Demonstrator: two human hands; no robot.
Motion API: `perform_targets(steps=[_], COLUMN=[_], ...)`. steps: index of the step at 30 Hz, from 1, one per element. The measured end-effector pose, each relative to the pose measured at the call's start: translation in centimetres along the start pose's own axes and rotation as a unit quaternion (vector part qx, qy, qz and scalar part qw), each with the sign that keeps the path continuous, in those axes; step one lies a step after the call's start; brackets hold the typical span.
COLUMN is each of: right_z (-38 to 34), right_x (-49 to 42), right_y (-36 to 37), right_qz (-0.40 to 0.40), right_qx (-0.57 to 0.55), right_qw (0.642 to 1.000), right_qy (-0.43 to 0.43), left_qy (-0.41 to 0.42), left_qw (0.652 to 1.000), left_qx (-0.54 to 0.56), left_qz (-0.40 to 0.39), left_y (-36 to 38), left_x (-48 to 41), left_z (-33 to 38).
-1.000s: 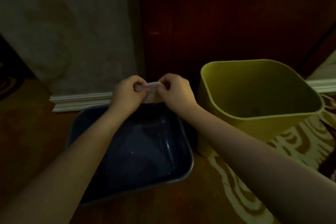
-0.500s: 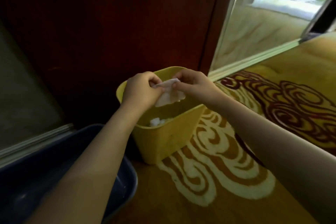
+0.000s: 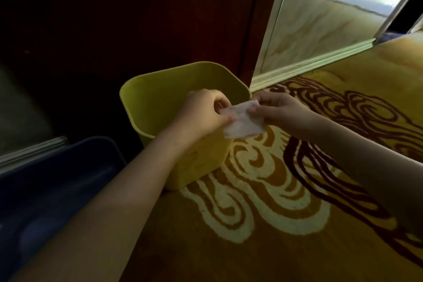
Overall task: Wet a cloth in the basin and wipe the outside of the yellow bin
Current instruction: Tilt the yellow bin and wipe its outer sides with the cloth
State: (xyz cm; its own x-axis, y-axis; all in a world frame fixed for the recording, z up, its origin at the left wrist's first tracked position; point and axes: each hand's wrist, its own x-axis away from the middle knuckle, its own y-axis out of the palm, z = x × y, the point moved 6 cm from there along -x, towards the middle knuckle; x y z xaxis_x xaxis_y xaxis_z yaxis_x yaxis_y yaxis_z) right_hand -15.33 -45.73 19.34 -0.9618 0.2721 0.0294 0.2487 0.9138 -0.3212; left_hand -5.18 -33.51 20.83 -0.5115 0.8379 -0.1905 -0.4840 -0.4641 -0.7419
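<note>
Where both hands earlier wrung over the basin [image 3: 52, 181], left hand [image 3: 203, 113] and right hand [image 3: 281, 110] now pinch the cloth [image 3: 242, 125] beside the yellow bin [image 3: 146, 107].

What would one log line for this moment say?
stage: cloth spread before wiping | left hand: pinching cloth | right hand: pinching cloth | yellow bin: upright on carpet, unwiped | basin: beside bin

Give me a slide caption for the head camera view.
Both hands hold a cloth beside the yellow bin.
</note>
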Motion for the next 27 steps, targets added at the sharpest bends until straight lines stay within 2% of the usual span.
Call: perform_targets(steps=[6,14,18,22,25,27], right_z=[5.6,10.1,9.2,7.3,5.8,5.2], right_x=[2.2,3.7,3.0,2.1,1.8,1.7], right_y=[1.6,3.3,2.0,-0.8,-2.2,-2.0], right_qz=[0.003,0.069,0.171,0.329,0.44,0.478], right_qx=[-0.051,-0.048,-0.073,-0.064,0.011,0.06], right_qw=[0.993,0.973,0.962,0.931,0.894,0.874], right_qy=[0.102,0.214,0.201,0.147,0.087,0.053], left_qy=[-0.064,-0.068,-0.087,-0.113,-0.181,-0.24], left_qw=[0.99,0.977,0.973,0.978,0.974,0.961], left_qx=[-0.125,-0.168,-0.147,-0.084,-0.01,0.046], left_qz=[-0.023,0.108,0.153,0.155,0.14,0.126], left_y=[0.5,0.3,-1.1,-1.7,-1.3,-1.1], left_x=[0.7,0.5,-0.8,-2.2,-2.9,-3.3], left_z=[-3.4,-3.3,-2.8,-1.5,-1.2,-1.5])
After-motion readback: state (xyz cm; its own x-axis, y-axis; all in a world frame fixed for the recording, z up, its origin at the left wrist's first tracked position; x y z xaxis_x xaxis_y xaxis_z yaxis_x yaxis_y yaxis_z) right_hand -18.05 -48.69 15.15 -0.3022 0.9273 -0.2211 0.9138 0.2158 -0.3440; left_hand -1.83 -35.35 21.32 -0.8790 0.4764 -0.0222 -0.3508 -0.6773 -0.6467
